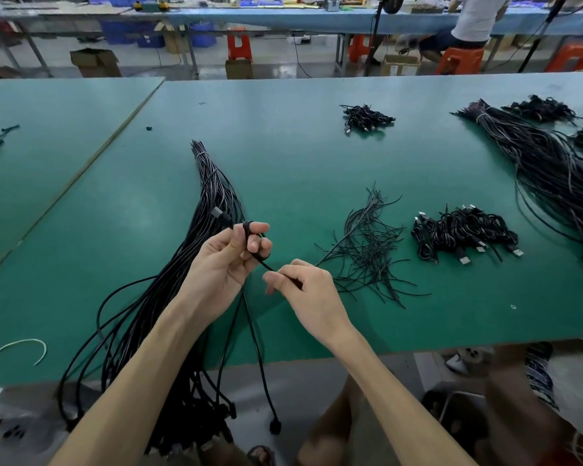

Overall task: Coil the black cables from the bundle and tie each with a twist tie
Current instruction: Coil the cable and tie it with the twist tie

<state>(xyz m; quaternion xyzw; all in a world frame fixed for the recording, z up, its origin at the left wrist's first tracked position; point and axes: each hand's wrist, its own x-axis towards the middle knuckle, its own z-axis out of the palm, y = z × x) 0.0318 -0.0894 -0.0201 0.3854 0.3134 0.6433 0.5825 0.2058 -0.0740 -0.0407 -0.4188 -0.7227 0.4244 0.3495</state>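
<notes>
A long bundle of black cables (212, 196) lies on the green table (300, 156) and hangs over its front edge. My left hand (228, 260) holds one black cable (261, 262), looped around its fingers, with a silver USB plug (217, 213) sticking up behind the thumb. My right hand (303, 284) pinches the same cable just right of the left hand. Two strands of it hang down past the table edge to a black connector (275, 426). A loose pile of black twist ties (367, 250) lies right of my hands. Coiled, tied cables (465, 233) sit further right.
A second big bundle (546, 163) runs along the far right, with more coiled piles at the back (367, 117) and the back right (541, 107). A white tie (17, 348) lies at the front left. A seated person (472, 25) works at the far bench.
</notes>
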